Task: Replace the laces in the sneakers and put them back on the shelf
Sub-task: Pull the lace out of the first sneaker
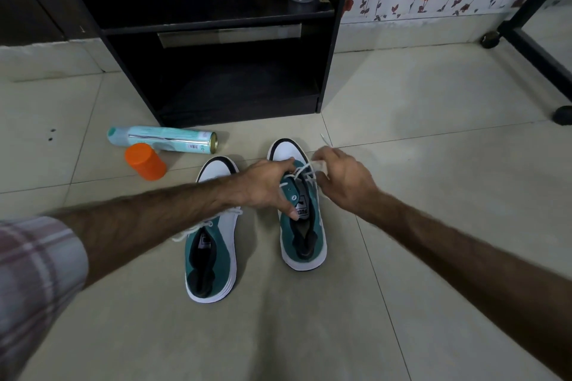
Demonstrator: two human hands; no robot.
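Both sneakers on floor tiles in front of the shelf (216,31), mid-job I reckon: my left hand (266,185) grips the right sneaker (305,226) w/ fingers curled, right hand (340,179) pinches its white lace (305,171), only partly threaded; left sneaker (213,250) looks laced but loose, shelving not yet done.

A: Light?
B: Dim indoor, soft and even. Pale glossy tiled floor (433,120) has a weak sheen, no hard glare. Black wooden shelf unit (328,77) interior is nearly pure shadow.
A: Sharpness?
B: Centre okay. Right hand (340,178) slightly motion-blurred. Wide-angle bending at edges; plaid fabric sleeve (37,281) smeared, out of focus.
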